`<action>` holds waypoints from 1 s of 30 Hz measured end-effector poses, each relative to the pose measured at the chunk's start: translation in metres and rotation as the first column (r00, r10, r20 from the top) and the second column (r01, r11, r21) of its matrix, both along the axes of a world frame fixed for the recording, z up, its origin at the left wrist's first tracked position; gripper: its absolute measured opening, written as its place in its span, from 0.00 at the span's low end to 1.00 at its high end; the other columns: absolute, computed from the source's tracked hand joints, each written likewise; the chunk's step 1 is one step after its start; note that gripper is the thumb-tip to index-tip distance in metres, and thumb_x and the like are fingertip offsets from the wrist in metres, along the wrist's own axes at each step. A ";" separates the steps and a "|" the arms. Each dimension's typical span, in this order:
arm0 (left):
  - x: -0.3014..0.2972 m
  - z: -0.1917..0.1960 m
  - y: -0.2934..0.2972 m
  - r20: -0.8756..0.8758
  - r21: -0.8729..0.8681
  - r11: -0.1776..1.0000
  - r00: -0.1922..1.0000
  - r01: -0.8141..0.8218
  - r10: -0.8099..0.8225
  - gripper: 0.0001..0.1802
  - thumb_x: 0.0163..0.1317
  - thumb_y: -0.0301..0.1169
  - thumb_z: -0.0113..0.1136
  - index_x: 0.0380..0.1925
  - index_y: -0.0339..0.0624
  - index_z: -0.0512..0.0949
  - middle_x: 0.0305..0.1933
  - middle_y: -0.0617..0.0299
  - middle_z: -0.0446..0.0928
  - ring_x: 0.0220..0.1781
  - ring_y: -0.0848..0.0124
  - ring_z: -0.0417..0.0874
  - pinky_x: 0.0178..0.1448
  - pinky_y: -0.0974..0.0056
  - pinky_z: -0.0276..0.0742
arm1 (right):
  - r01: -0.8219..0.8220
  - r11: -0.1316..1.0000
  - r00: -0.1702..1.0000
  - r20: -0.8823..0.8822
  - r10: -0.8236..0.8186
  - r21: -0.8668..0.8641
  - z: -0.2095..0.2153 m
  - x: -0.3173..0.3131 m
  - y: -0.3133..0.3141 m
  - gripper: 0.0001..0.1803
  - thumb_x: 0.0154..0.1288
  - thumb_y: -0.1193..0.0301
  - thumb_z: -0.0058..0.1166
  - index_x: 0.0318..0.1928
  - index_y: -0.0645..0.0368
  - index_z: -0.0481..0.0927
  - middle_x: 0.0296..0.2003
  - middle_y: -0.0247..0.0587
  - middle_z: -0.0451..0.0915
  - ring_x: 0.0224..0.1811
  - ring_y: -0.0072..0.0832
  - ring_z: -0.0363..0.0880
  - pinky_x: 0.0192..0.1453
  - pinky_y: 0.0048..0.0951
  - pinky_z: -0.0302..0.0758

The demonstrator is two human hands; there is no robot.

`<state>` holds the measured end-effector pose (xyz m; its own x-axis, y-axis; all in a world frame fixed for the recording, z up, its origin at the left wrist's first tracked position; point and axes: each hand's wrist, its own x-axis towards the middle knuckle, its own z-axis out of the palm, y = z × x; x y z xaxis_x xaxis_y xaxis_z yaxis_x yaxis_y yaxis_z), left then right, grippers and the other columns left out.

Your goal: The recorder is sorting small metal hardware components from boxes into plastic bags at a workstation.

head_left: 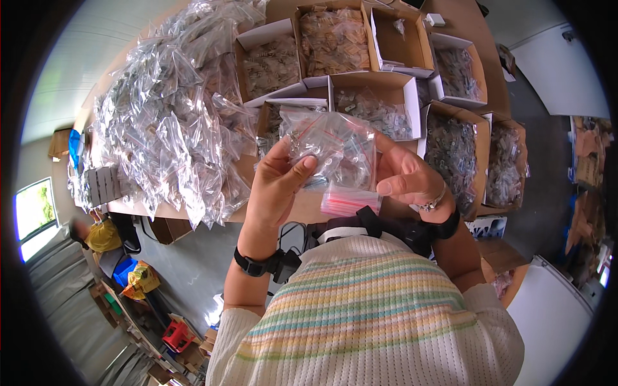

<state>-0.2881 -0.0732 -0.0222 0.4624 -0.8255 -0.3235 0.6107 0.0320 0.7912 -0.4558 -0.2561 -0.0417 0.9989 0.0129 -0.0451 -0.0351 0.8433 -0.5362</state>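
A clear zip bag (pixel 335 143) with a red seal line is held up over the table's near edge, with small parts showing faintly inside. My left hand (pixel 277 180) pinches its left side between thumb and fingers. On the bag's right side my right hand (pixel 412 174) is closed, the thumb in front and the fingers partly hidden behind the plastic. Just below the bag lies a stack of flat zip bags (pixel 351 202) with red edges.
A large heap of filled clear bags (pixel 174 128) covers the table's left. Open cardboard boxes of small bagged parts (pixel 373 106) stand behind and right of my hands. One box (pixel 400 42) holds a single small bag. A person in yellow (pixel 103 237) sits far left.
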 end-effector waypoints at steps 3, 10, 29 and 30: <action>-0.004 0.008 -0.005 0.031 -0.014 1.000 0.999 0.011 -0.011 0.29 0.65 0.17 0.61 0.67 0.35 0.68 0.62 0.55 0.77 0.61 0.70 0.78 0.66 0.65 0.74 | 0.002 0.999 0.998 -0.066 0.001 0.045 -0.003 -0.001 -0.002 0.49 0.65 0.66 0.62 0.78 0.58 0.46 0.68 0.46 0.68 0.67 0.34 0.70 0.71 0.36 0.66; -0.023 0.021 -0.008 0.702 0.241 0.921 0.600 0.306 -0.384 0.35 0.57 0.13 0.61 0.67 0.43 0.71 0.55 0.58 0.75 0.53 0.65 0.79 0.61 0.63 0.74 | 0.202 0.914 0.910 -0.412 -0.043 0.351 -0.023 0.025 0.014 0.43 0.71 0.34 0.36 0.74 0.49 0.58 0.71 0.54 0.63 0.71 0.47 0.65 0.66 0.63 0.67; -0.008 -0.033 -0.003 -0.679 -0.052 0.995 0.728 0.084 -0.097 0.31 0.74 0.51 0.50 0.63 0.35 0.68 0.58 0.53 0.78 0.60 0.62 0.80 0.65 0.56 0.75 | 0.068 0.748 0.956 0.171 -0.238 0.660 -0.017 0.040 0.005 0.45 0.72 0.35 0.32 0.79 0.48 0.47 0.79 0.37 0.44 0.82 0.45 0.36 0.71 0.77 0.49; -0.013 -0.029 -0.008 -0.585 -0.015 0.998 0.809 0.056 -0.054 0.30 0.75 0.49 0.48 0.63 0.35 0.68 0.58 0.54 0.78 0.59 0.63 0.81 0.65 0.56 0.76 | 0.075 0.721 0.962 0.140 -0.235 0.689 -0.015 0.037 0.004 0.47 0.70 0.33 0.33 0.78 0.49 0.48 0.79 0.42 0.46 0.81 0.46 0.39 0.72 0.75 0.50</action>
